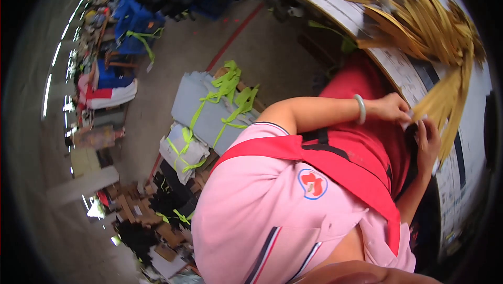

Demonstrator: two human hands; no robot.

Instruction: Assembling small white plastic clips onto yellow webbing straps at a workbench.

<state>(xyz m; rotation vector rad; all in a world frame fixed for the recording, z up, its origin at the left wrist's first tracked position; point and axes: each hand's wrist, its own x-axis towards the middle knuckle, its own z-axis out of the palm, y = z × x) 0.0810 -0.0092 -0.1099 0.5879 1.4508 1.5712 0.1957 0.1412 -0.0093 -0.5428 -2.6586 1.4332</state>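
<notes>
- Grey floor [262,48] on the left carries bundles tied with green straps [230,92].
- Pink shirt [251,216] and red apron [367,142] hide much of the table [414,79]; what the fingers pinch is too small to tell.
- Left hand [390,106], curled, pinches a small pale piece.
- Right hand [427,140], half closed, touches yellow strips [445,100] hanging off the table edge.
</notes>
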